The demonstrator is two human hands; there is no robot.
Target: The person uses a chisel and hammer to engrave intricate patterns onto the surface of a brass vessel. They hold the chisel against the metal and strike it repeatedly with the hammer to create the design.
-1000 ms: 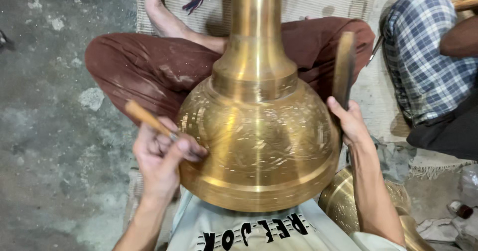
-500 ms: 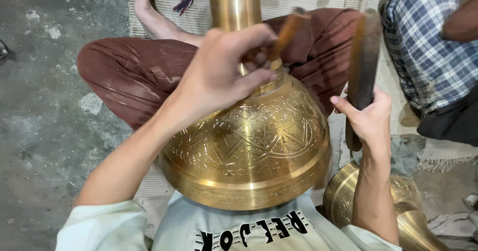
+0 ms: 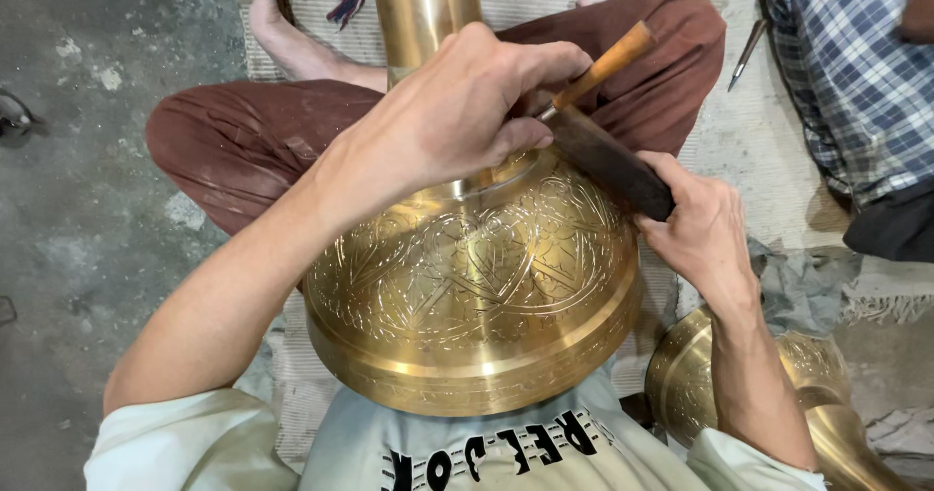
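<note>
The fingers of the left hand are curled together and pinched on a chisel with a wooden handle, whose orange-brown grip slants up and to the right out of the fist; its tip is hidden behind the fingers, at the shoulder of the vase. The fingers of the right hand are clamped round the lower end of a dark wooden striking block, which lies diagonally with its upper end just beside the chisel's metal shank. Both hands work over a large engraved brass vase, which rests in the person's lap, its wide base toward the chest and its narrow neck pointing away between the crossed legs in brown trousers. A second brass vessel lies near the right forearm, at lower right. A slim metal tool lies on the woven mat beyond, beside another person's checked garment.
</note>
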